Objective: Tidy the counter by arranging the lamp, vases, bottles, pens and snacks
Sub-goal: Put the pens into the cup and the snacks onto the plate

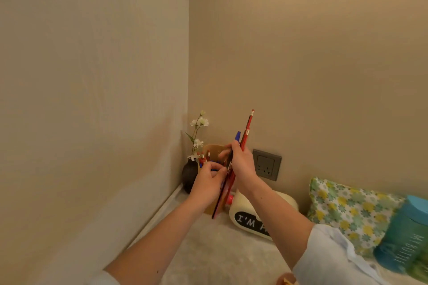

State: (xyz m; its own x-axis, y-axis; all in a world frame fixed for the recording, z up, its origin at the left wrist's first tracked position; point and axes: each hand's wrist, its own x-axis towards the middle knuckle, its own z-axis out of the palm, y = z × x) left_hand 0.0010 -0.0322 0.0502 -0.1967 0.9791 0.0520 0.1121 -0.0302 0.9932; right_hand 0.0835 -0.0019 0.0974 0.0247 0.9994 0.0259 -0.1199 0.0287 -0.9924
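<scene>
The counter (208, 250) is running pale and speckled into the far left corner, where two walls are meeting. Along its back edge a flowered snack bag (347, 206) is leaning against the wall, a teal bottle (403, 236) is standing blurred toward the right end, and a cream bottle (250, 220) with a dark label is lying on its side nearer the corner. A dark vase (189, 174) with white blossoms is sitting right in that corner, and a tan pen holder (214, 149) is standing just beside it, already carrying a few red-tipped pens.

The right hand (242, 164) is closing around a bundle of red and blue pens (244, 136), holding them upright and slightly tilted above the holder. The left hand (208, 178) is pinching at the lower part of that bundle, fingers curled; whether it is gripping one pen or only steadying them, I cannot tell.

The step appears to be sorting the pens into the holder. To do it well, the left hand should be drawing out one or two pens at a time while the right is keeping the rest squeezed together so none slide loose. Tips should be going down first, aimed at the open mouth, and the lowering should be gentle, since the holder is standing close to the vase and a knock could be tipping either.
</scene>
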